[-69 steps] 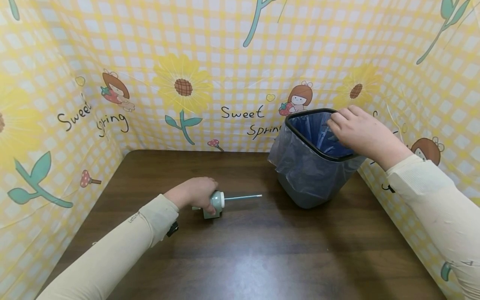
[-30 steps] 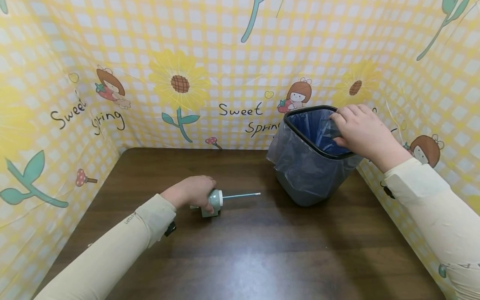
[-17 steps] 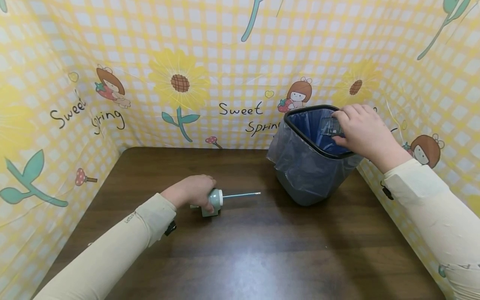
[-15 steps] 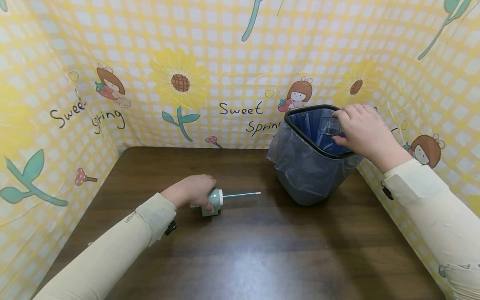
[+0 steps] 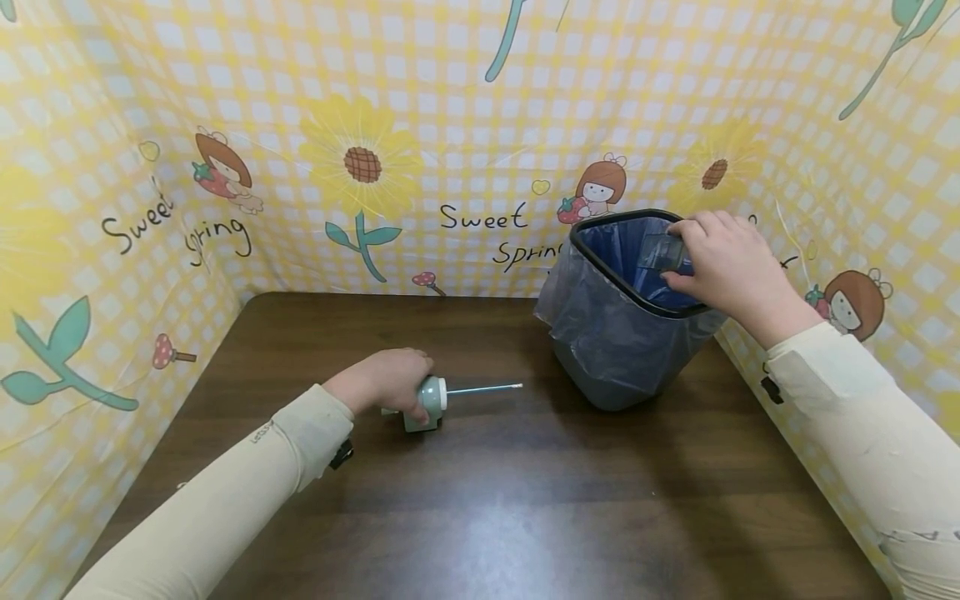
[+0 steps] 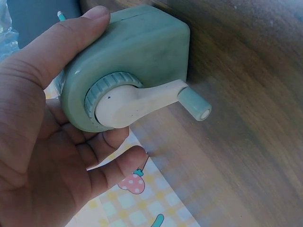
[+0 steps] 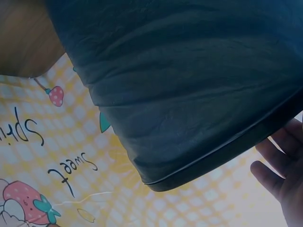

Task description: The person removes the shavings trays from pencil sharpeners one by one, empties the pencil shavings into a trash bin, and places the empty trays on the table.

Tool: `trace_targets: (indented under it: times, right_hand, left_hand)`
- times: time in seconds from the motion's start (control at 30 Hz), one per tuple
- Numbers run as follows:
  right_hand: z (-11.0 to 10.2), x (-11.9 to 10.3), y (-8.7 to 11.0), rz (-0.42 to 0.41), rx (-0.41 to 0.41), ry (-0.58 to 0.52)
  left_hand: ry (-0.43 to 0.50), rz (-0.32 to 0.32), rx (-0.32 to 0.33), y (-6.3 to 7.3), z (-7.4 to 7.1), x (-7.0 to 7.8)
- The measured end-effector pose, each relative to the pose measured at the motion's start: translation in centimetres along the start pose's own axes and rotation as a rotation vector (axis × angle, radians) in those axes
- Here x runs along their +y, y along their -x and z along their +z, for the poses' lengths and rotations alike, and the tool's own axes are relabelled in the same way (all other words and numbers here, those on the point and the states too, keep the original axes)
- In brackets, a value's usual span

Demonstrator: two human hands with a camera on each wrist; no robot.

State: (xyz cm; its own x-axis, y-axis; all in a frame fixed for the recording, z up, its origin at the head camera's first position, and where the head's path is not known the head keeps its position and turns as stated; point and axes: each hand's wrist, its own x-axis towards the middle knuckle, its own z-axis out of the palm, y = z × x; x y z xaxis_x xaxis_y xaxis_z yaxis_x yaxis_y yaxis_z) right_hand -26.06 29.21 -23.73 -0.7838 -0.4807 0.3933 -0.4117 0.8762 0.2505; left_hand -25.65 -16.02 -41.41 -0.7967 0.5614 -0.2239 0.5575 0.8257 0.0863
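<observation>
My left hand [image 5: 390, 382] grips a pale green hand-crank pencil sharpener [image 6: 137, 49], which sits on the table. In the left wrist view the thumb lies over its top and the fingers come round below; its white crank arm [image 6: 137, 101] faces the camera. A blue pencil [image 5: 483, 389] sticks out of the sharpener's white front. Over the bin's mouth, my right hand [image 5: 731, 258] holds a small clear plastic box [image 5: 662, 252] between thumb and fingers. The box's far part is hidden by the hand. In the right wrist view, the right fingers [image 7: 272, 158] show beside the bin's rim.
A grey waste bin [image 5: 615, 392] with a black rim and a bluish plastic liner [image 5: 615, 246] stands at the table's right rear. The dark wooden table [image 5: 480, 500] is enclosed by a yellow checked cloth [image 5: 465, 125] at the back and sides.
My right hand has turned over the bin, its thumb coming away from the rim, so more of the clear box shows. The left hand and the sharpener have stayed put.
</observation>
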Motion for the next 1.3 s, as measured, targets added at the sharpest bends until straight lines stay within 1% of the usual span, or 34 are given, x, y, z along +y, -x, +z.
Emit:
trace_targets:
  times: [0.2,0.43,0.67,0.8,1.0,1.3]
  right_hand:
    - [0.25,0.0,-0.01,0.042,-0.005,-0.055]
    - [0.33,-0.09,0.02,0.085,-0.013,-0.109]
    - [0.27,-0.32,0.27,0.189,-0.051,-0.2]
    - [0.24,-0.41,0.3,0.225,-0.058,-0.242]
    - [0.23,-0.48,0.34,0.254,-0.067,-0.277]
    - [0.35,-0.38,0.5,0.282,-0.071,-0.324]
  left_hand:
    - [0.009,0.005,-0.002,0.18,-0.23,0.18]
    - [0.01,-0.002,0.001,0.12,0.0,0.1]
    - [0.021,0.002,0.0,0.1,0.05,0.13]
    - [0.019,-0.001,0.002,0.13,0.04,0.16]
    - [0.019,0.005,0.006,0.09,-0.02,0.1]
    - [0.022,-0.006,-0.002,0.2,-0.19,0.21]
